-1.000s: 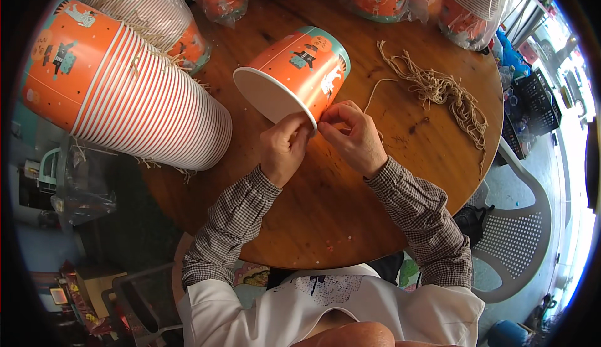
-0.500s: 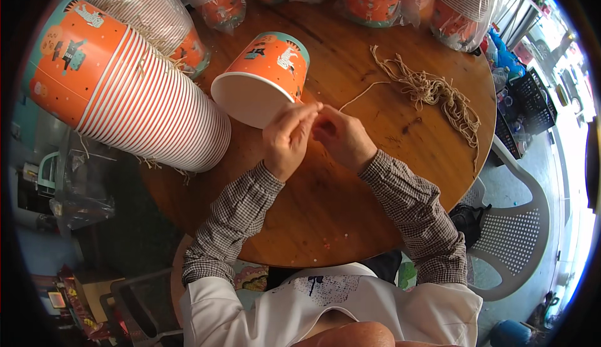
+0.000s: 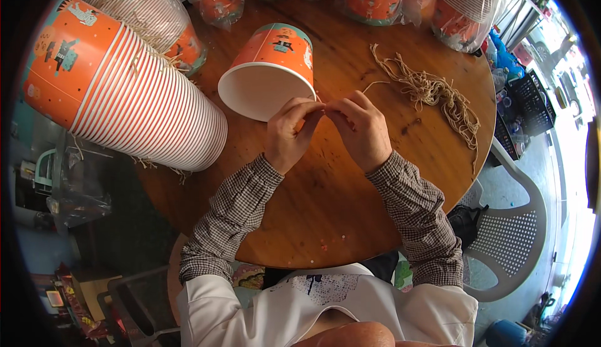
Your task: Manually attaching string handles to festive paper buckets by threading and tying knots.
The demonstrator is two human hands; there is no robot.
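My left hand (image 3: pixel 290 133) and my right hand (image 3: pixel 363 129) meet fingertip to fingertip over the table, both closed in a pinch. From a loose tangle of cream string (image 3: pixel 432 90), one strand runs to my right hand and disappears behind it. What my left fingertips pinch is too small to make out. Right behind my left hand, an orange paper bucket (image 3: pixel 266 52) with a teal base lies on its side, its white-rimmed mouth toward me. A bit of red shows by its rim near my fingertips.
A long nested stack of orange paper buckets (image 3: pixel 150 93) leans across the table's left side. More bucket stacks in clear plastic (image 3: pixel 466 9) line the far edge. Small red and white bits lie near the front edge of the wooden table (image 3: pixel 300 209). A grey chair (image 3: pixel 513 240) stands at the right.
My hands have opened out slightly at the wrists, fingertips still together. The bucket has turned a little and shifted slightly right and away.
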